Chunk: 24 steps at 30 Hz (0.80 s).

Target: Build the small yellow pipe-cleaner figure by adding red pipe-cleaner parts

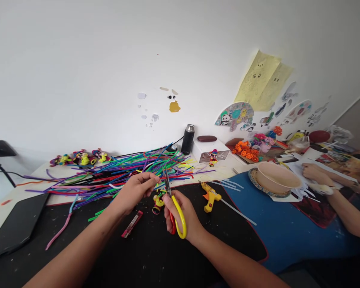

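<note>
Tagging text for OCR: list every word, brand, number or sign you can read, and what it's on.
None readable.
Red pack: any print too small and blurred.
Glue gun: small red patch, any lettering too small.
Yellow sheets: drawings, no legible words.
Scissors: no lettering visible.
Bottle: no lettering visible.

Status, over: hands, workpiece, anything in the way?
Right hand grips scissors, pointing up. Left hand pinched close by; anything held, too small to tell. Small yellow figure between them. Glue gun lies to the right.
</note>
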### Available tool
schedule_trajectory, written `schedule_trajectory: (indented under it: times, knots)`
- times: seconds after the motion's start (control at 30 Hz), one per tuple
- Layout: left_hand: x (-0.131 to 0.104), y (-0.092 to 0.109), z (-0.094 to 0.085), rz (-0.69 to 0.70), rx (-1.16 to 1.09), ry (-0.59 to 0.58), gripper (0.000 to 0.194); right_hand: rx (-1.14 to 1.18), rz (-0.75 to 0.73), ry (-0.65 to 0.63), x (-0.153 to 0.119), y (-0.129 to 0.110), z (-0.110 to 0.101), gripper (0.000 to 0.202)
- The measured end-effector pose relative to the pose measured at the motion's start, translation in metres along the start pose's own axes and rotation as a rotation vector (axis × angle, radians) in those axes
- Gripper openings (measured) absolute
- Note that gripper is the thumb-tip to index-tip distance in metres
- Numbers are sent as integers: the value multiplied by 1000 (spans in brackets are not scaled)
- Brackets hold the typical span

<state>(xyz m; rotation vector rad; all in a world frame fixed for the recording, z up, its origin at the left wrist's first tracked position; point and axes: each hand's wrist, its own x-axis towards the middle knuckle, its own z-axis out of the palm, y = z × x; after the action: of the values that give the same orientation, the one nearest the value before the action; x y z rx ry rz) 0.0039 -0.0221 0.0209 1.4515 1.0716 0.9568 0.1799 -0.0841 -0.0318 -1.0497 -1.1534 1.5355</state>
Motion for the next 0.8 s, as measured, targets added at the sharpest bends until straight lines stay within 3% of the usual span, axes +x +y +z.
schedule_trajectory:
  times: [0.3,0.6,0.8]
  knots:
    - [2,-6,1,1,-37,11,38,10,0,-43,-4,-5,-1,73]
    - [-1,-1,4,10,-58,69,38,22,-37,-100,-6,-6,-1,76]
    - [-3,0,5,-4,-31,38,42,37,-37,-68,-6,-5,-1,76]
